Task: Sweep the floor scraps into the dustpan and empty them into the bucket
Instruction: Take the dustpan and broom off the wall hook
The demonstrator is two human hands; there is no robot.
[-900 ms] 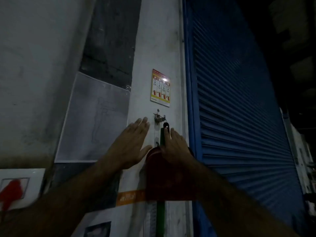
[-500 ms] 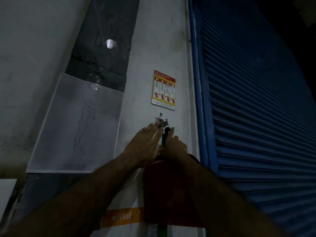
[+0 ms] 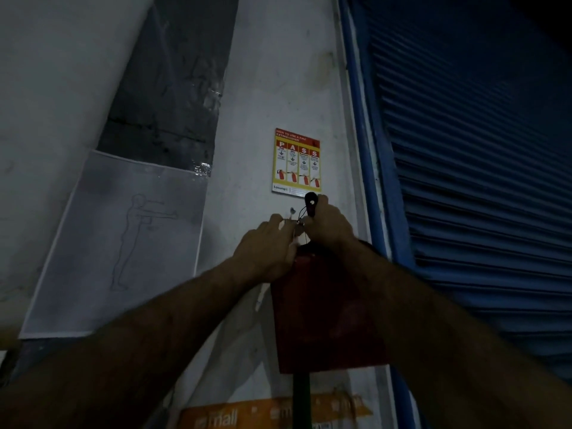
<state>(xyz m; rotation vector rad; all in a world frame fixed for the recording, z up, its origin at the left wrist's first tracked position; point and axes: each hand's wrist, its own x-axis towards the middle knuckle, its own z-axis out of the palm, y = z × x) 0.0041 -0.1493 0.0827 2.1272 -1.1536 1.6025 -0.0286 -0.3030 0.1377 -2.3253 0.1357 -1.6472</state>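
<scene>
A red dustpan (image 3: 328,314) hangs flat against the white wall. A green handle (image 3: 301,397) runs down behind it, and its black cap (image 3: 310,201) with a hole and a thin cord sticks up above my fingers. My right hand (image 3: 329,226) grips this handle just under the cap. My left hand (image 3: 266,249) reaches up beside it, fingers stretched out and touching the cord at the small metal wall hook (image 3: 292,212). The light is dim. No bucket or floor scraps are in view.
A blue roller shutter (image 3: 479,181) and its frame fill the right side. A fire extinguisher poster (image 3: 297,162) is fixed just above the hook. A pale sheet with a drawn figure (image 3: 130,243) hangs at the left, and an orange label (image 3: 272,413) is below.
My right hand has lifted the handle, so the black cap now stands higher, just below the poster. My left hand has moved right from the bare wall to the hook. The view has tilted upward.
</scene>
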